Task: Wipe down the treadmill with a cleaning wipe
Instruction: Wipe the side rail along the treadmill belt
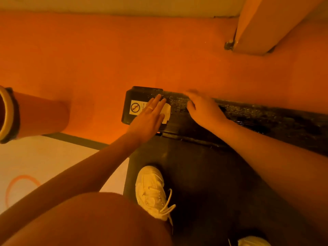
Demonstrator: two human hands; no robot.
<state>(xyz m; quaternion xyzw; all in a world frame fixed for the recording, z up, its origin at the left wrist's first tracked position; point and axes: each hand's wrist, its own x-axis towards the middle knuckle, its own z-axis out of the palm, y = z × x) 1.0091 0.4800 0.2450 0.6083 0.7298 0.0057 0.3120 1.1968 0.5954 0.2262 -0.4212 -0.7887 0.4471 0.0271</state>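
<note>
On the near end of the treadmill's side rail, just beside the end cap: cleaning wipe, white, folded small, flat on the dark plastic. It touches the edge of the warning sticker.

Left hand – fingers straight and close together, pressing the wipe down. A corner of the wipe shows past the fingertips. Right hand – palm down on the rail just right of the wipe, thumb apart. Its fingertips are blurred; nothing seen in its grasp.

Progress (judgement): mid-task. Wiping is under way at the end-cap end of this rail. The rail shows speckled glints along its length; damp film or dust, cannot tell which. The belt is matt with no sign of wiping, and a shoe stands on it. The opposite rail and the console are out of view, so they count as still open.

Orientation: the rail's long axis runs from the end cap at centre-left to the right edge of the view, sloping slightly downward. The wipe's longer side lies roughly across the rail. The left fingers point up and right, toward the orange floor beyond.
</note>
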